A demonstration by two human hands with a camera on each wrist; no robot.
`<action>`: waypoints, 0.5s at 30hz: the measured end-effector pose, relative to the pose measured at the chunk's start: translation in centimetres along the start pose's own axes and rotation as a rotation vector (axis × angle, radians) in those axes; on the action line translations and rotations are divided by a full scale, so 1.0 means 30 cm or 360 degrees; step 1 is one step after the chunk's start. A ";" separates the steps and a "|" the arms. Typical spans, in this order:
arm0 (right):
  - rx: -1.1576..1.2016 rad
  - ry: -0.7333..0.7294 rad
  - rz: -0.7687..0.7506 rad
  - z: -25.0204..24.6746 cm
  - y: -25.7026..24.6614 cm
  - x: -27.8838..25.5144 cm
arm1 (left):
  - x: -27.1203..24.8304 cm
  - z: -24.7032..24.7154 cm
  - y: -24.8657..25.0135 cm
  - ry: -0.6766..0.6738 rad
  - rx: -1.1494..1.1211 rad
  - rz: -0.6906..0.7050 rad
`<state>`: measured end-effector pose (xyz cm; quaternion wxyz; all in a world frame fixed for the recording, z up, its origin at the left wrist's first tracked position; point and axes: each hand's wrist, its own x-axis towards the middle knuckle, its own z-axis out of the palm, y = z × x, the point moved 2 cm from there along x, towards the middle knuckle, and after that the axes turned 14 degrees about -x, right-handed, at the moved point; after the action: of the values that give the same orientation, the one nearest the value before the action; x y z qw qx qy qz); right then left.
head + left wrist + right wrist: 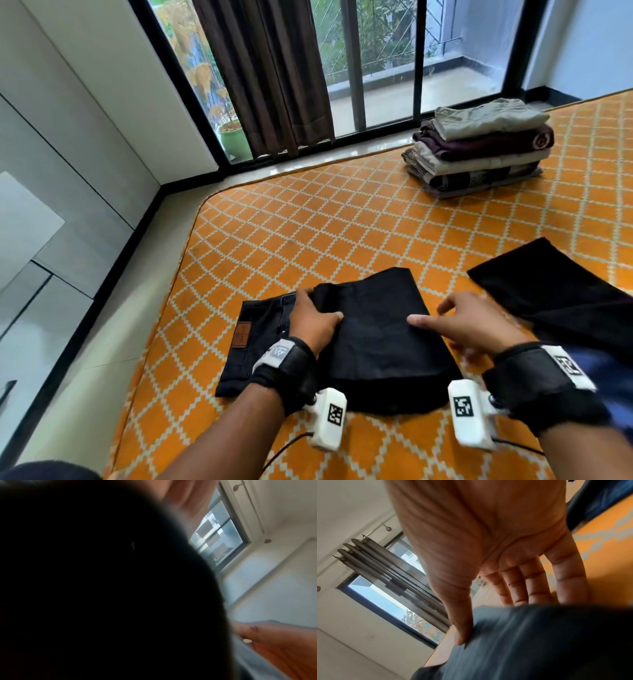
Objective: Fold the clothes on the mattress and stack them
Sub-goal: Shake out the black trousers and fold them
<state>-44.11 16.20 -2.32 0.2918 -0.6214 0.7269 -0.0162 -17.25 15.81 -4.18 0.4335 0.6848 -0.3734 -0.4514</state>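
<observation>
At six o'clock on the mattress (308, 222), pinning black jeans (373, 342) mid-fold, left hand (313, 320) gripping the doubled edge, right hand (469, 322) pressing with fingers straight to flatten the layer, folded stack (479, 147) waiting at one o'clock.

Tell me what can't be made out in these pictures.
- Left hand fingertips: head view, tucked into the black jeans fold.
- Left wrist view: mostly blacked out by dark cloth.
- Jeans patch lettering: too small.
- Second black garment: cut by the right edge.
- Right hand: motion-blurred.
</observation>
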 end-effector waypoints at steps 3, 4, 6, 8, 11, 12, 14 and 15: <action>0.0055 -0.0104 0.0038 0.038 -0.039 0.005 | -0.009 -0.002 0.027 -0.0040 0.0392 0.0143; 0.0065 -0.0122 0.0053 0.045 -0.048 0.010 | -0.026 0.000 0.041 -0.0028 0.0573 0.0213; 0.0159 -0.0162 0.0085 0.055 -0.062 0.020 | -0.095 0.002 0.065 0.0012 0.1087 0.0444; 0.0347 -0.0178 0.0095 0.064 -0.066 0.030 | -0.164 0.012 0.064 -0.0022 0.1499 0.0799; 0.0669 -0.0280 0.0048 0.096 -0.089 0.042 | -0.213 0.015 0.030 -0.0210 0.1643 0.0915; 0.0730 -0.0297 0.0042 0.100 -0.092 0.046 | -0.215 0.014 0.014 -0.0234 0.1622 0.0839; 0.0730 -0.0172 0.0030 0.078 -0.084 0.056 | -0.206 0.020 -0.002 -0.0284 0.1461 0.0758; 0.0647 -0.0031 0.0026 0.045 -0.074 0.063 | -0.201 0.030 0.001 -0.0344 0.1342 0.0761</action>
<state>-41.64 14.44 -3.34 0.4185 -0.5438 0.7109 -0.1542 -20.00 21.02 -2.58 0.1690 0.6449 -0.7129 -0.2175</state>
